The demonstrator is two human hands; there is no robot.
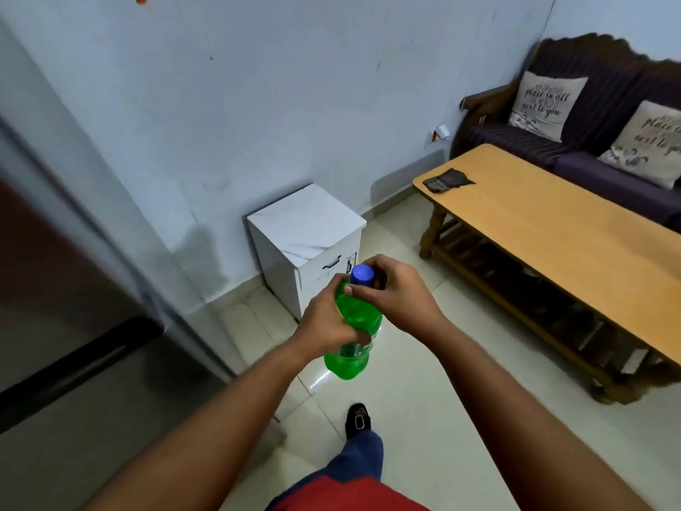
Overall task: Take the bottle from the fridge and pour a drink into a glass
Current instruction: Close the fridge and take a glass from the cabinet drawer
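A green plastic bottle (356,319) with a blue cap (362,275) is held upright in front of me, above the tiled floor. My left hand (326,324) wraps around the bottle's middle. My right hand (396,291) is closed around the neck just under the cap, thumb on the near side. The dark fridge (66,289) stands at the left, blurred, its door closed. No glass is in view.
A small white cabinet (307,245) with a drawer handle stands against the wall just beyond the bottle. A long wooden coffee table (575,248) lies at the right with a dark object (447,180) on its far end. Behind it is a dark sofa (604,116) with two cushions.
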